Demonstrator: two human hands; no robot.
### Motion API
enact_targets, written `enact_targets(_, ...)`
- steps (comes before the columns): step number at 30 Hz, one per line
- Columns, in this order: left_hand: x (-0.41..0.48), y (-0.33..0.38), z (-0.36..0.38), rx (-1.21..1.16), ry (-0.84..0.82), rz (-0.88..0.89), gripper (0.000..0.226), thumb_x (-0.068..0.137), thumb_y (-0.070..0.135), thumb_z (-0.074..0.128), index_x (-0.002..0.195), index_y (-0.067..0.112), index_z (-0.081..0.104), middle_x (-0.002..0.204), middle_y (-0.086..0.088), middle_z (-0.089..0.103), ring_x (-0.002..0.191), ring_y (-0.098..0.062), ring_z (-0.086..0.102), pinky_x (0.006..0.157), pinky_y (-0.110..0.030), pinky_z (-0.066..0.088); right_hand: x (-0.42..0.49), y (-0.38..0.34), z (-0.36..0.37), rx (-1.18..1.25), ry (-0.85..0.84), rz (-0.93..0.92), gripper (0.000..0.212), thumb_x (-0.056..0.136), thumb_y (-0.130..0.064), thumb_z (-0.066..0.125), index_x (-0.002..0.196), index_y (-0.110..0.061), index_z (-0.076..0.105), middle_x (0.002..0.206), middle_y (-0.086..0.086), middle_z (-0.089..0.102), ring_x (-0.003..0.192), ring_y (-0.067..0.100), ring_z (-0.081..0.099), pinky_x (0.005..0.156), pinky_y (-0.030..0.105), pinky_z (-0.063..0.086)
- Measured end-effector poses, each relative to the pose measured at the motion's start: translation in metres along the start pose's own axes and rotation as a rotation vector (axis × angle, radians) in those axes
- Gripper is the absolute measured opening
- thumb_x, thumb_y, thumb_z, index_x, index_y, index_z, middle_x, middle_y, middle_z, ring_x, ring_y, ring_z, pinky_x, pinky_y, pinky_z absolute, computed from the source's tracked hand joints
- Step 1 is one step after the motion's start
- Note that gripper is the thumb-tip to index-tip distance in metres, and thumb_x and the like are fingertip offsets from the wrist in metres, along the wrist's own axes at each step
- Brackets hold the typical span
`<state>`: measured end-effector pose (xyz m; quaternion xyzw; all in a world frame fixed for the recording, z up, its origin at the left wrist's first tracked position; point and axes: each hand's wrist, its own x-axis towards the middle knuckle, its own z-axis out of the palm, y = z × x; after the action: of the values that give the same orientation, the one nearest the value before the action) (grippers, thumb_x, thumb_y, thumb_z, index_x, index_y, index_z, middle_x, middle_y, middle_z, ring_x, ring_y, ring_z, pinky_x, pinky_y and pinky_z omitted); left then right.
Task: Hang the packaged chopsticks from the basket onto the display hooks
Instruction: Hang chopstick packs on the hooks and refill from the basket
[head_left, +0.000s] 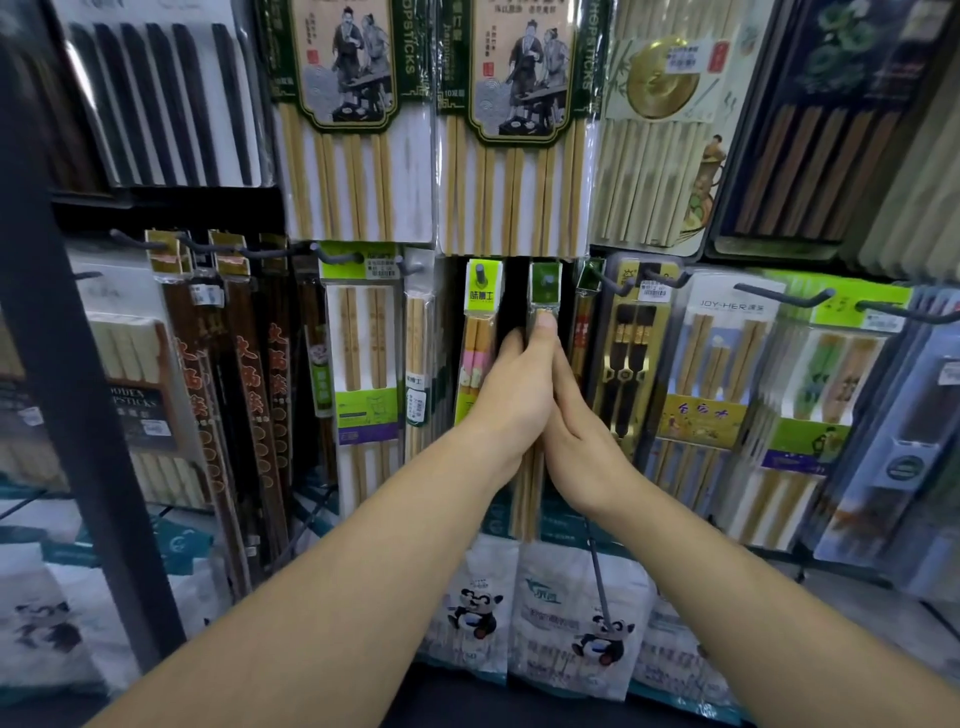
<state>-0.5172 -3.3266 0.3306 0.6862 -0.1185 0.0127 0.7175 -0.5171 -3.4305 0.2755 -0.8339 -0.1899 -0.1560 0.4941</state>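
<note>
L hand (514, 395) grips a narrow chopstick pack (531, 493) mid-display: fingers wrapped round its left edge, thumb pressed on the front just below the green header (545, 278). R hand (576, 441) lies flat along the pack's right side, fingers straight. Pack upright, header level w/ the hooks (779, 293), just right of a yellow-green-topped pack (483, 312). Can't tell if it's hooked.

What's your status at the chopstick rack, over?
Left hand grips green-header chopstick pack, thumb just below header. Right hand flat against it. Hung or not: unclear. Neighbouring packs crowd both sides.
</note>
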Motion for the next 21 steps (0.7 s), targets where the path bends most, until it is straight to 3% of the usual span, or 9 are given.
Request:
enact_targets(3,-0.01,-0.002,-0.003,0.01,-0.019,-0.001,0.061,0.108,0.053,0.035,0.162,0.026,0.025,0.164,0.004,0.035,0.126,-0.001,0.034,0.093,-0.016,0.028,-0.012,0.002,0.0,-0.02,0.003,0.045,0.081,0.093,-0.079,0.024,0.159,-0.045,-0.007,0.166,-0.028,-0.001,0.149,-0.011,0.007,0.125,0.028,0.016)
enact_targets(6,-0.035,-0.009,-0.01,0.034,-0.042,-0.053,0.065,0.108,0.052,0.038,0.165,0.026,0.018,0.169,0.006,0.026,0.146,-0.007,0.031,0.1,-0.018,0.024,-0.038,0.005,0.0,0.006,0.033,0.119,0.07,0.1,-0.067,0.031,0.159,-0.047,-0.001,0.161,-0.032,0.007,0.146,-0.011,0.013,0.121,0.026,0.019)
enact_targets(9,-0.075,-0.026,-0.021,0.087,-0.069,-0.05,0.068,0.106,0.049,0.048,0.164,0.03,0.017,0.167,0.012,0.026,0.138,0.002,0.028,0.099,-0.015,0.025,-0.077,0.016,0.001,-0.022,0.117,0.178,0.058,0.104,-0.054,0.041,0.157,-0.042,0.021,0.16,-0.022,0.03,0.14,-0.006,0.035,0.111,0.026,0.034)
enact_targets(12,-0.124,-0.061,-0.04,0.153,-0.083,0.018,0.049,0.104,0.042,0.055,0.151,0.035,0.045,0.152,0.021,0.048,0.128,0.015,0.045,0.095,-0.006,0.038,-0.129,0.036,0.012,-0.092,0.122,0.249,0.028,0.103,-0.043,0.051,0.131,-0.038,0.055,0.129,-0.019,0.058,0.111,-0.01,0.055,0.083,0.015,0.044)
enact_targets(14,-0.149,-0.093,-0.054,0.189,-0.052,-0.014,0.025,0.101,0.04,0.056,0.124,0.035,0.063,0.121,0.021,0.069,0.106,0.011,0.063,0.081,-0.005,0.05,-0.165,0.053,0.026,-0.109,0.043,0.342,0.008,0.103,-0.036,0.055,0.105,-0.039,0.062,0.096,-0.021,0.066,0.087,-0.006,0.061,0.067,0.012,0.043)
enact_targets(16,-0.168,-0.131,-0.067,0.251,0.015,-0.104,0.011,0.104,0.035,0.056,0.104,0.035,0.066,0.096,0.016,0.074,0.09,0.004,0.069,0.075,-0.014,0.056,-0.2,0.071,0.047,-0.151,-0.083,0.408,0.014,0.102,-0.03,0.058,0.093,-0.038,0.063,0.079,-0.02,0.066,0.072,-0.002,0.061,0.055,0.012,0.042)
enact_targets(19,-0.194,-0.2,-0.089,0.386,0.094,-0.302,0.016,0.105,0.028,0.055,0.094,0.033,0.064,0.091,0.004,0.071,0.089,-0.014,0.068,0.083,-0.035,0.056,-0.251,0.101,0.088,-0.222,-0.273,0.516,0.014,0.098,-0.024,0.064,0.088,-0.034,0.064,0.079,-0.015,0.068,0.075,0.0,0.064,0.064,0.017,0.046)
enact_targets(21,-0.215,-0.245,-0.106,0.499,0.123,-0.412,0.01,0.105,0.027,0.055,0.098,0.029,0.063,0.088,0.003,0.067,0.083,-0.013,0.068,0.073,-0.03,0.052,-0.286,0.125,0.117,-0.246,-0.395,0.59,0.012,0.095,-0.021,0.066,0.089,-0.031,0.065,0.081,-0.015,0.068,0.074,0.002,0.064,0.071,0.023,0.048)
